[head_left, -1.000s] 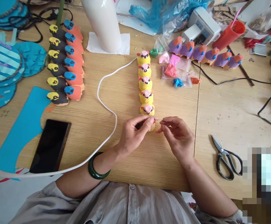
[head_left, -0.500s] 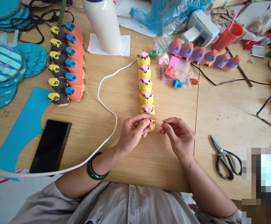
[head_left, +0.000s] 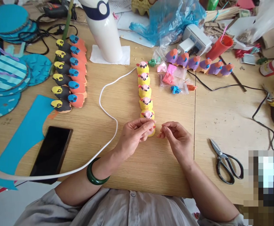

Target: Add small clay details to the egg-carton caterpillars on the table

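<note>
Through the head view I look down on a wooden bench point(head_left: 174, 108); a row of small yellow figures point(head_left: 144, 91) runs up its middle, away from the person; the farther figures show pink faces, dark marks and red side pieces, while the nearest figure point(head_left: 152, 132) is partly hidden behind the left hand point(head_left: 132, 135); the left thumb and forefinger meet in a pinch above it, and I cannot tell whether they touch it; the right hand point(head_left: 179, 138) hangs just beside the row, its thumb and forefinger also pinched together; whether either set of fingers grasps a tiny piece, I cannot tell; small packets point(head_left: 168, 78) of coloured material lie to the right of the row's far half; I judge the step in hand to be fine detailing at the nearest figure; the next move, I think, calls for a light, exact fingertip touch without nudging the row.
</note>
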`<action>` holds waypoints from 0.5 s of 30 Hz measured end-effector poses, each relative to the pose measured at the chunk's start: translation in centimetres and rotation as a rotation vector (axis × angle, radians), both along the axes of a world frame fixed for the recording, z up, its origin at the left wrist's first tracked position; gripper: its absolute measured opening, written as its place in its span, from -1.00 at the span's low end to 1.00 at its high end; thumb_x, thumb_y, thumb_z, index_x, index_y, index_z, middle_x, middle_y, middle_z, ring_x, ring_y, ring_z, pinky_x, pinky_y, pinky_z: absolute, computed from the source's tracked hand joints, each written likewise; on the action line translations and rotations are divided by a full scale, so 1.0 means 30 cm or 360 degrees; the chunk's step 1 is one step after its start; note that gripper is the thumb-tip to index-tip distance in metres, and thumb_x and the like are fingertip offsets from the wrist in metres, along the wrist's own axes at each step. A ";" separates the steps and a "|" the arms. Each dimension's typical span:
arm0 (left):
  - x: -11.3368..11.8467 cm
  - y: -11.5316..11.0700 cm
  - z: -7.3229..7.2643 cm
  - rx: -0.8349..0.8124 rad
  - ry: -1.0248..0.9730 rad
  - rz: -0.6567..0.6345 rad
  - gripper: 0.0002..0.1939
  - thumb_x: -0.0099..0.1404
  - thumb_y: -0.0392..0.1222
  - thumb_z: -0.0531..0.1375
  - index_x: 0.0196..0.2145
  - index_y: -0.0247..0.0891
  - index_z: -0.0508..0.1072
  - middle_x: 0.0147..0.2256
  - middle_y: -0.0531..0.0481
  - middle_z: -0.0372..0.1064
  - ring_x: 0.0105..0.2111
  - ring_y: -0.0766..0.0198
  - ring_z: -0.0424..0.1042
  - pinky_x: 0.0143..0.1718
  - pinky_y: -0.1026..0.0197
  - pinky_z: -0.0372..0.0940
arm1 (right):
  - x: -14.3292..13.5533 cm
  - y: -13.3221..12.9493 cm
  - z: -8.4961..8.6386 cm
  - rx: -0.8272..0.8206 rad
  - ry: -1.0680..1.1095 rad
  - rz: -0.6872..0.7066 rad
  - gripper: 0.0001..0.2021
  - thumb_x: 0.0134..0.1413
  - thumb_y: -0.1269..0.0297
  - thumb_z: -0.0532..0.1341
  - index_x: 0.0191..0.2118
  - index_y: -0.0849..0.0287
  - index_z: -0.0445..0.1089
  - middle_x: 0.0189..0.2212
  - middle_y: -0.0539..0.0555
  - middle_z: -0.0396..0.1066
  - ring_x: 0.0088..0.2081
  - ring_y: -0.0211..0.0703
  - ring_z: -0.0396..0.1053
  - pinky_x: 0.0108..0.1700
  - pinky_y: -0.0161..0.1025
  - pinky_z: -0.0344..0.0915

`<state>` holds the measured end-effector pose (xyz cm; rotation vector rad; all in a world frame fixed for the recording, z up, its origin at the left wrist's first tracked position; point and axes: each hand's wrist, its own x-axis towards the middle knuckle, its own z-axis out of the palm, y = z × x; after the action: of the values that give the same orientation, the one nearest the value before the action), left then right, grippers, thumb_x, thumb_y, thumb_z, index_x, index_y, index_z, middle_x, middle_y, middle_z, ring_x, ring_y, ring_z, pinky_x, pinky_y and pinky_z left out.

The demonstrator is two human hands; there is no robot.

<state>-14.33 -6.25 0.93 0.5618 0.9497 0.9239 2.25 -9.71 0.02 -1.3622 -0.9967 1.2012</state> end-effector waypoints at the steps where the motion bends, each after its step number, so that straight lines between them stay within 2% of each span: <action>1: 0.000 0.001 0.001 -0.0009 0.0005 -0.0005 -0.71 0.11 -0.02 0.49 -0.38 -0.30 0.62 -0.55 0.05 0.40 -0.66 0.57 0.05 -0.63 0.36 -0.11 | 0.000 0.001 -0.003 0.0010 0.0013 -0.0002 -0.78 0.16 0.09 0.41 -0.24 0.13 0.49 -0.48 -0.05 0.48 -0.48 -0.26 0.50 -0.39 -0.27 0.50; 5: -0.004 0.002 -0.002 0.0031 0.0028 -0.0013 -0.66 0.04 0.00 0.52 -0.44 -0.30 0.57 -0.58 0.07 0.38 -0.66 0.55 0.04 -0.62 0.35 -0.07 | 0.000 0.003 -0.012 0.0007 0.0025 -0.0003 -0.77 0.15 0.08 0.41 -0.24 0.12 0.49 -0.50 -0.05 0.48 -0.49 -0.25 0.50 -0.39 -0.26 0.51; 12: -0.012 -0.008 -0.023 0.0117 0.0035 -0.0052 -0.69 0.12 -0.04 0.50 -0.44 -0.28 0.52 -0.64 0.18 0.17 -0.64 0.53 0.01 -0.60 0.35 -0.08 | -0.003 0.004 -0.012 0.0007 0.0037 0.0008 -0.75 0.13 0.06 0.42 -0.26 0.12 0.49 -0.52 -0.06 0.47 -0.50 -0.27 0.48 -0.40 -0.27 0.50; 15: -0.009 -0.006 -0.018 0.0132 0.0053 -0.0056 -0.68 0.12 -0.05 0.50 -0.46 -0.28 0.49 -0.65 0.18 0.16 -0.64 0.53 0.01 -0.59 0.36 -0.06 | -0.002 0.006 -0.011 0.0006 0.0054 0.0014 -0.75 0.13 0.06 0.42 -0.26 0.13 0.49 -0.52 -0.06 0.46 -0.50 -0.27 0.47 -0.40 -0.28 0.50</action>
<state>-14.60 -6.44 0.37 0.6640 0.9318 0.9281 2.18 -9.53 -0.31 -1.3315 -0.9817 1.2245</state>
